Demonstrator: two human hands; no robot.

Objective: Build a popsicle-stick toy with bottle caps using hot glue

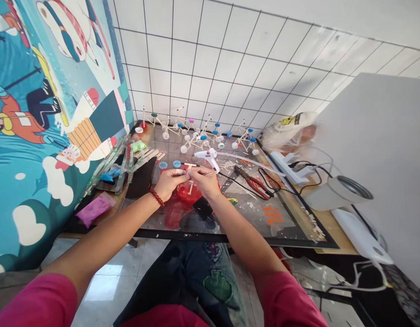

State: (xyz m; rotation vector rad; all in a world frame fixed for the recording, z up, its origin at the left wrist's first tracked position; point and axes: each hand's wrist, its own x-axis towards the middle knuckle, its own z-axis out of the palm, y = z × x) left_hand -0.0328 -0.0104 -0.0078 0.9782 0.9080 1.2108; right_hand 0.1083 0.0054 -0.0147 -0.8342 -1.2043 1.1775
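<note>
Over the middle of the table, my left hand [168, 182] and my right hand [206, 181] meet with fingertips pinched on a small pale stick piece [190, 167]. Below them another pale stick piece [190, 188] shows above a red object [187, 195]. A white glue gun [208, 156] lies just beyond my right hand. Two blue bottle caps [176, 164] are beyond my left hand. Stick figures with coloured and white caps [203, 137] stand in a row at the back.
Red-handled pliers [256, 185] and a black cable lie to the right. Wrapped strips [123, 163], a pink clay packet [93, 210] and a black sheet [142, 177] are at the left. A power strip [289, 167] and a grey lamp [336, 193] stand at the right edge.
</note>
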